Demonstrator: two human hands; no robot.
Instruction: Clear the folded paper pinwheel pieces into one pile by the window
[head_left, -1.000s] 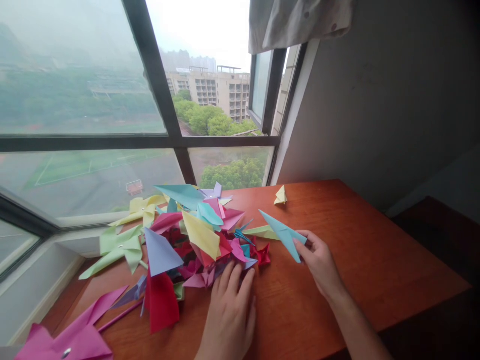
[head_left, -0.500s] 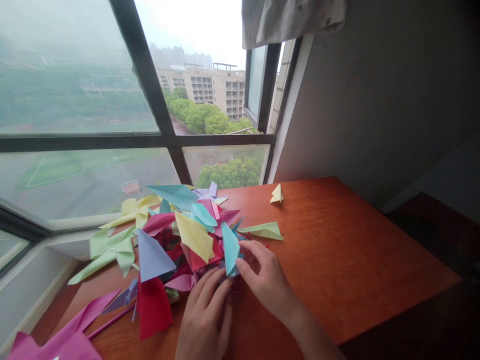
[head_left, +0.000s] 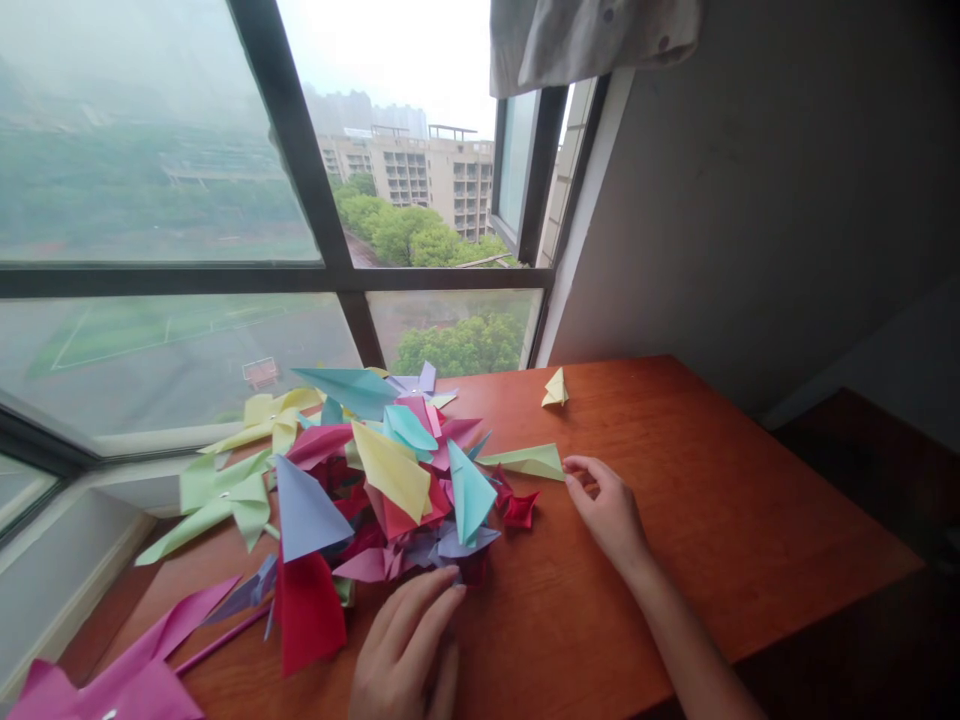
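A heap of folded paper lies on the table, with a turquoise paper plane point(head_left: 471, 492), a yellow paper plane point(head_left: 394, 470) and a lavender paper plane point(head_left: 306, 510) on top. My right hand point(head_left: 609, 505) is right of the heap, thumb and forefinger closed at the wide end of a light green paper plane point(head_left: 525, 460) that lies flat. My left hand point(head_left: 411, 640) rests at the heap's front edge, fingers loosely curved and holding nothing, close to a purple folded piece point(head_left: 442, 545). A small red folded piece point(head_left: 520, 510) lies between the heap and my right hand.
A small yellow folded piece point(head_left: 556, 388) stands at the back of the wooden table point(head_left: 697, 520). Paper pinwheels, one green point(head_left: 225, 497) and one magenta point(head_left: 127, 670), lie to the left. The window point(head_left: 345, 280) borders the far side; a wall rises at right.
My right hand has let go of the turquoise plane and moved right to the light green plane's end. The turquoise plane now leans on the heap. My left hand has drawn back slightly.
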